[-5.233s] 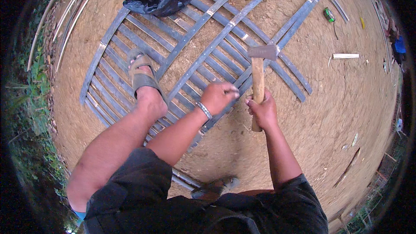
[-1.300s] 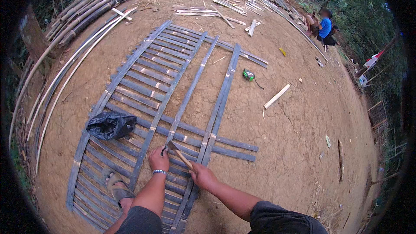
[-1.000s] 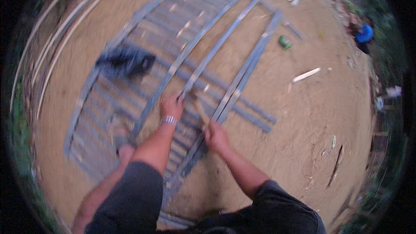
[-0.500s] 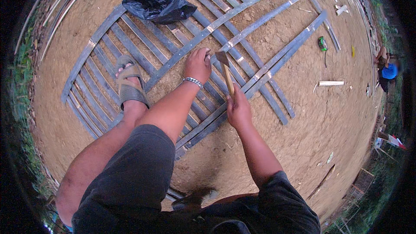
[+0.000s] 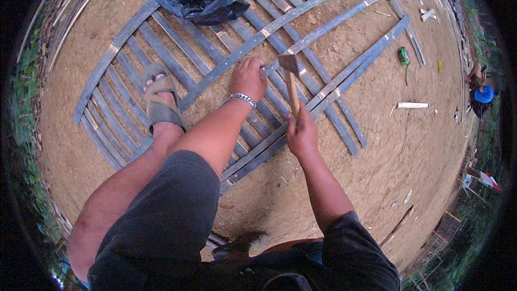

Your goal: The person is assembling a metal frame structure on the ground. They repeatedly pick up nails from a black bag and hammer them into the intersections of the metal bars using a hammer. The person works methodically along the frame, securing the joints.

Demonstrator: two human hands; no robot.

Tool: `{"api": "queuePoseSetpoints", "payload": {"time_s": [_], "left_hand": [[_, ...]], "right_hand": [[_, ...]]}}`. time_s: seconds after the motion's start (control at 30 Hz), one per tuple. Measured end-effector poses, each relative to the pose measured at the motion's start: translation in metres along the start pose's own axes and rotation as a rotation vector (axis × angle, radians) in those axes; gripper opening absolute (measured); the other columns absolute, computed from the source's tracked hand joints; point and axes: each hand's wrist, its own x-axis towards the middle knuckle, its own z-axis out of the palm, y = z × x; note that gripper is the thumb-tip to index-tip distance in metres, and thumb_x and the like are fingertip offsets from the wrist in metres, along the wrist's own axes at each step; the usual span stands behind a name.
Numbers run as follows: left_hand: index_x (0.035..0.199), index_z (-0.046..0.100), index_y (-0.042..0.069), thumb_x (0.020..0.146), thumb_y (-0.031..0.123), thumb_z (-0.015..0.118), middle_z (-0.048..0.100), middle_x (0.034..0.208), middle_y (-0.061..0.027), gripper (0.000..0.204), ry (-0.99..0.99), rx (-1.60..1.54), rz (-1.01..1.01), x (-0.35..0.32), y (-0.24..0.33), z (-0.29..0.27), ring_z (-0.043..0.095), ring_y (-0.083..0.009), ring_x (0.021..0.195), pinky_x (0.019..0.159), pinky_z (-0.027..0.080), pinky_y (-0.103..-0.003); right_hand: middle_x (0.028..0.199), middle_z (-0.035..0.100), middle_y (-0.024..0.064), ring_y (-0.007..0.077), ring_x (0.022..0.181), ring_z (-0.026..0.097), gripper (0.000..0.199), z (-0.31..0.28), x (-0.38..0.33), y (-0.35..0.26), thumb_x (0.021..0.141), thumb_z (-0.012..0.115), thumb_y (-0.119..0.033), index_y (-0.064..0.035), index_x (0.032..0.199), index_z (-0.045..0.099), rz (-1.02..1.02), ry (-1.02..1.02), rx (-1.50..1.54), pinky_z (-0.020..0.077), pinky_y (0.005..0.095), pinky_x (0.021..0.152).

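My right hand (image 5: 303, 136) is wrapped round the wooden handle of a small hatchet (image 5: 292, 90). Its dark metal head is raised over the slats, apart from my left hand. My left hand (image 5: 249, 79), with a chain bracelet at the wrist, is closed at the near end of a dark bamboo slat (image 5: 339, 23). The fingers hide that end, and any small thing pinched there. Under both hands lies a lattice frame of dark slats, with a nail-dotted crosspiece (image 5: 237, 53) beyond my left hand and a doubled slat (image 5: 355, 71) nearer me.
My sandalled left foot (image 5: 164, 99) stands on the frame. A black plastic bag (image 5: 202, 4) lies across its far slats. On the dirt to the right are a green tape measure (image 5: 403, 56) and a pale wood piece (image 5: 412, 105). Another person (image 5: 483, 94) is at the far right.
The hatchet head has shifted slightly right and turned, showing more of its flat face. My right hand has moved a little right with it. My left hand stays by the slat's end.
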Motion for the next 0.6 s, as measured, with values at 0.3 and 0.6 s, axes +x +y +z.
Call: {"api": "queuePoseSetpoints", "payload": {"time_s": [0.3, 0.6], "left_hand": [[0.1, 0.06, 0.005, 0.088, 0.009, 0.061, 0.063, 0.099, -0.0193, 0.013, -0.01, 0.001, 0.013, -0.003, -0.002, 0.004, 0.06, -0.04, 0.1, 0.091, 0.047, -0.05], [0.099, 0.059, 0.004, 0.087, 0.007, 0.062, 0.063, 0.099, -0.0204, 0.013, 0.01, -0.011, 0.003, -0.002, -0.001, 0.001, 0.059, -0.0407, 0.101, 0.091, 0.047, -0.051]], "right_hand": [[0.131, 0.06, 0.0249, 0.0446, 0.117, 0.061, 0.051, -0.008, -0.002, -0.002, 0.096, 0.062, -0.011, -0.0087, 0.145, 0.046, -0.023, -0.083, -0.075, 0.052, 0.0462, 0.096], [0.128, 0.061, 0.028, 0.0494, 0.106, 0.064, 0.054, -0.005, -0.001, -0.001, 0.095, 0.063, -0.012, -0.0108, 0.145, 0.044, 0.123, -0.181, -0.21, 0.0541, 0.0491, 0.09]]}}
